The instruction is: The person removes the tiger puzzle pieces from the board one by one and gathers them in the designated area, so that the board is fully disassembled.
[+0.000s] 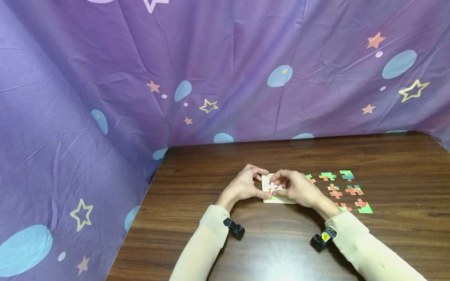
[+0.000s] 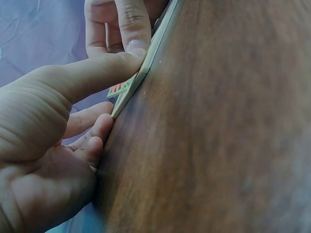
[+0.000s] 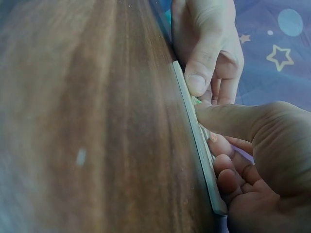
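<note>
A pale, shallow puzzle board [image 1: 279, 201] lies on the table with both hands over it. My left hand [image 1: 245, 184] holds its left end, the thumb along the front edge and the fingers curled at the far left corner. My right hand [image 1: 296, 188] reaches over the board from the right and pinches a red and green puzzle piece [image 1: 270, 192] near the board's left part. In the left wrist view, this jigsaw piece [image 2: 119, 88] sits tilted above the board's rim [image 2: 154, 50]. The right hand covers most of the board's right half.
Loose jigsaw pieces in red, green and teal lie in rough rows right of the board, among them a corner piece [image 1: 364, 207] and a teal piece [image 1: 347, 175]. A purple star-patterned curtain [image 1: 246, 78] hangs behind and left of the brown wooden table [image 1: 197, 171].
</note>
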The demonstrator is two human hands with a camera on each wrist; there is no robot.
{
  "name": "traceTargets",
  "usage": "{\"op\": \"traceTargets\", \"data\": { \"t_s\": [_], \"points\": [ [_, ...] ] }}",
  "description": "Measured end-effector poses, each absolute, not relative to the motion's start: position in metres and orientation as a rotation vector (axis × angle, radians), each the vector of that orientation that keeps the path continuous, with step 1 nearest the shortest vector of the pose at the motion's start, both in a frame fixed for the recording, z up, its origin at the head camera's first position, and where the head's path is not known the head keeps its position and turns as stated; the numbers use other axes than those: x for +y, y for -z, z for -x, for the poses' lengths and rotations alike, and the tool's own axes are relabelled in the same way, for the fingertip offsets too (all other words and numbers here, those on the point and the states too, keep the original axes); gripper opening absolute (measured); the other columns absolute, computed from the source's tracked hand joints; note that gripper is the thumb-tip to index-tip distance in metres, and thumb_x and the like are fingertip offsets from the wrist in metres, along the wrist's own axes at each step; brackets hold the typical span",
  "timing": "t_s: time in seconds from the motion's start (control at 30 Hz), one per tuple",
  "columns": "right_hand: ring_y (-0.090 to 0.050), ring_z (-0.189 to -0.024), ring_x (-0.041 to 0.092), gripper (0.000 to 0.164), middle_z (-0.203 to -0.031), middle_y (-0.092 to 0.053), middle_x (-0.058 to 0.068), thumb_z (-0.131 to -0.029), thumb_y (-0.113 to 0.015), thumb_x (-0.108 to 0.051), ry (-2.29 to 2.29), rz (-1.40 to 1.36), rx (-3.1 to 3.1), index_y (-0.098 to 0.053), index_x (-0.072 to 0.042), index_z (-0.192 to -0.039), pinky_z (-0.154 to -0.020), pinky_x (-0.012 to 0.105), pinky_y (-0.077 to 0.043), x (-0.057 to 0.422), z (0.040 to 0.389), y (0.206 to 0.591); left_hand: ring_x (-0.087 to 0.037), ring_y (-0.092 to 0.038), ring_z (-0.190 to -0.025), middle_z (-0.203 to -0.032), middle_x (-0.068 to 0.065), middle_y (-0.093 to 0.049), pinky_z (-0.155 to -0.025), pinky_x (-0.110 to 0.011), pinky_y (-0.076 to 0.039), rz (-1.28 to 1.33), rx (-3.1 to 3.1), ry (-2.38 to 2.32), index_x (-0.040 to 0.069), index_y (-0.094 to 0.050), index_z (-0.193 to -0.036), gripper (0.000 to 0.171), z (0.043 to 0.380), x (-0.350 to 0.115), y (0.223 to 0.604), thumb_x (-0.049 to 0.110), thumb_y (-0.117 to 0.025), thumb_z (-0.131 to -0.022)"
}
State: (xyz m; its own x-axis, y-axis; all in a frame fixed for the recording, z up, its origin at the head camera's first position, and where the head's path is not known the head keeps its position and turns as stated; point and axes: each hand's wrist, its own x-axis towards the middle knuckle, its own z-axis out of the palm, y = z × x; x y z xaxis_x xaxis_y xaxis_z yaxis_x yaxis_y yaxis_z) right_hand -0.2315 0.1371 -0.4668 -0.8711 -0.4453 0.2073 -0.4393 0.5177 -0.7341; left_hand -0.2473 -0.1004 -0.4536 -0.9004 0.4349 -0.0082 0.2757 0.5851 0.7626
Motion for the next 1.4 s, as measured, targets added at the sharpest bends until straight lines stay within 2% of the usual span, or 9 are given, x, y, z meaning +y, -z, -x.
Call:
{"op": "traceTargets", "data": {
  "t_s": [0.5,0.77,0.9,1.0,1.13,1.23,1.4],
  "points": [
    [-0.063,-0.079,0.013,0.024,-0.092,-0.075,-0.002,-0.089,-0.091,-0.007,1.378,0.701,2.757,-0.080,-0.009,-0.110,-0.070,0.026,-0.052,0.134,0.230,0.467,-0.010,-0.060,-0.109,-0.123,0.000,-0.063,-0.091,-0.022,-0.049,-0.585,2.619,-1.214,0.015,-0.072,-0.146,0.081,0.248,-0.100,0.456,0.019,-0.107,-0.072],
    [-0.067,-0.081,0.013,0.024,-0.091,-0.075,0.000,-0.092,-0.091,-0.009,1.407,0.682,2.756,-0.080,-0.006,-0.114,-0.072,0.024,-0.054,0.144,0.234,0.457,-0.010,-0.061,-0.112,-0.128,-0.002,-0.062,-0.093,-0.022,-0.049,-0.592,2.629,-1.199,0.016,-0.073,-0.145,0.079,0.249,-0.099,0.458,0.021,-0.107,-0.074],
    [-0.067,-0.082,0.011,0.027,-0.095,-0.076,0.004,-0.093,-0.090,-0.007,1.480,0.694,2.751,-0.080,-0.003,-0.118,-0.072,0.023,-0.055,0.159,0.235,0.440,-0.009,-0.060,-0.110,-0.126,-0.001,-0.063,-0.091,-0.022,-0.049,-0.595,2.624,-1.209,0.016,-0.073,-0.145,0.079,0.248,-0.099,0.459,0.022,-0.107,-0.074],
    [-0.067,-0.076,0.012,0.028,-0.096,-0.075,0.009,-0.094,-0.089,-0.007,1.557,0.680,2.736,-0.079,-0.003,-0.120,-0.065,0.026,-0.057,0.175,0.234,0.428,-0.010,-0.059,-0.106,-0.123,-0.001,-0.063,-0.090,-0.022,-0.049,-0.597,2.609,-1.226,0.015,-0.073,-0.145,0.079,0.247,-0.099,0.458,0.021,-0.107,-0.073],
    [-0.068,-0.076,0.010,0.029,-0.095,-0.076,0.008,-0.095,-0.090,-0.010,1.562,0.658,2.798,-0.080,-0.006,-0.122,-0.063,0.026,-0.057,0.200,0.230,0.416,-0.011,-0.058,-0.103,-0.122,-0.001,-0.062,-0.090,-0.023,-0.049,-0.590,2.587,-1.243,0.015,-0.073,-0.145,0.079,0.246,-0.098,0.458,0.020,-0.107,-0.073],
    [-0.069,-0.082,0.007,0.031,-0.098,-0.078,0.006,-0.095,-0.091,-0.012,1.515,0.644,2.878,-0.080,-0.009,-0.124,-0.070,0.021,-0.055,0.219,0.225,0.411,-0.011,-0.058,-0.104,-0.123,-0.003,-0.061,-0.091,-0.023,-0.049,-0.590,2.576,-1.258,0.015,-0.073,-0.145,0.079,0.247,-0.099,0.457,0.020,-0.107,-0.074],
    [-0.068,-0.084,0.006,0.031,-0.104,-0.075,0.008,-0.094,-0.092,-0.015,1.456,0.613,2.944,-0.081,-0.013,-0.123,-0.070,0.020,-0.054,0.241,0.216,0.412,-0.011,-0.057,-0.105,-0.124,-0.002,-0.061,-0.091,-0.023,-0.050,-0.591,2.576,-1.267,0.015,-0.073,-0.145,0.079,0.247,-0.101,0.454,0.020,-0.107,-0.074]
  ]
}}
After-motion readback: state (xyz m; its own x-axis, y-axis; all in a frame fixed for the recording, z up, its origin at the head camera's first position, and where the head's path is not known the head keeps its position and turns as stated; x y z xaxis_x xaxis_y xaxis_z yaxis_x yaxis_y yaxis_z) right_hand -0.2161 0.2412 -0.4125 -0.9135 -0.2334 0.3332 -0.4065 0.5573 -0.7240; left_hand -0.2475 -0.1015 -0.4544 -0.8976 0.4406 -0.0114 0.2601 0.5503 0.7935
